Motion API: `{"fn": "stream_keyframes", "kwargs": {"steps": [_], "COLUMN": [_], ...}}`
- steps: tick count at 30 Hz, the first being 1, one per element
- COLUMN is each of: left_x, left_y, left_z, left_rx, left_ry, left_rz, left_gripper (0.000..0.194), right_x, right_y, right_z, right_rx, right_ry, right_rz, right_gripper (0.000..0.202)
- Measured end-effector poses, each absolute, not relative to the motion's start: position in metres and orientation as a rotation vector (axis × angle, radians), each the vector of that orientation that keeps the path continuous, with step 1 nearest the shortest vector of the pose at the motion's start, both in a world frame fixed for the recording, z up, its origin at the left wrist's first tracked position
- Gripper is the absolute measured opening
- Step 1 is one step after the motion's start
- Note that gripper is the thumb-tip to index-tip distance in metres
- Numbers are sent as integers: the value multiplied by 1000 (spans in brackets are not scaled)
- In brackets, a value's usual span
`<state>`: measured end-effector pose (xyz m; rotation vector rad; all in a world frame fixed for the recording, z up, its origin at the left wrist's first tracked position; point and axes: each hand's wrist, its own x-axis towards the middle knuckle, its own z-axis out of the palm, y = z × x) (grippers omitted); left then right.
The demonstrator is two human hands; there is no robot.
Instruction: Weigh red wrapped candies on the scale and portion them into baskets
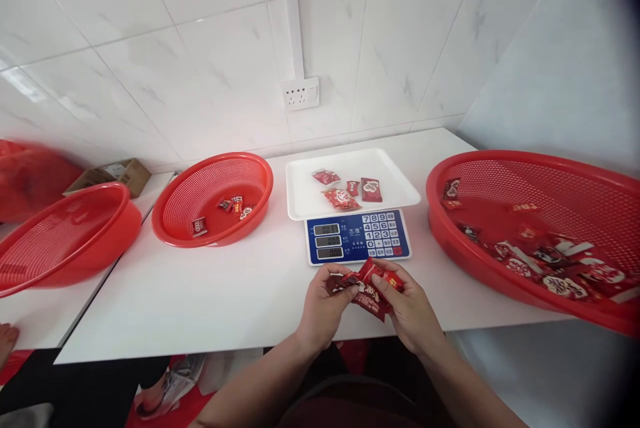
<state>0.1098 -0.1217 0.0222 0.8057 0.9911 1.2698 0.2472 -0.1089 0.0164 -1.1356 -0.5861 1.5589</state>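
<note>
Both hands are together in front of the scale, over the table's near edge. My left hand (327, 301) is closed, pinching a small dark red candy packet (351, 279) between thumb and fingers. Several red candy packets (371, 300) are gripped in my right hand (407, 305), its thumb pressed on top of them. Just beyond the hands stands a blue digital scale (357, 236) with a white weighing tray (300, 198). On that tray lie several red packets, among them a flat dark red one (371, 190) and a pink-red one (341, 199).
On the right, a large red basket (450, 268) holds many wrapped packets. Another red basket (165, 231) with several packets stands left of the scale. Farther left are a third red basket (113, 228), a cardboard box (135, 175) and another person's hand (7, 340).
</note>
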Motion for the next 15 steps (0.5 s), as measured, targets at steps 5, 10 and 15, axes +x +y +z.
{"fn": "stream_keyframes", "kwargs": {"steps": [5,10,15], "left_x": [90,63,47], "left_y": [-81,-19,8], "left_z": [49,77,79], "left_rx": [1009,1454,1807], "left_ry": [1012,1363,1685], "left_rz": [1513,1632,1294], "left_gripper": [23,19,19], "right_x": [257,259,262], "right_y": [-104,-107,-111], "right_z": [21,21,22], "right_rx": [-1175,-1190,-1205], "right_ry": [-415,-442,-515], "right_rz": [1662,1673,1667], "right_gripper": [53,52,50]}}
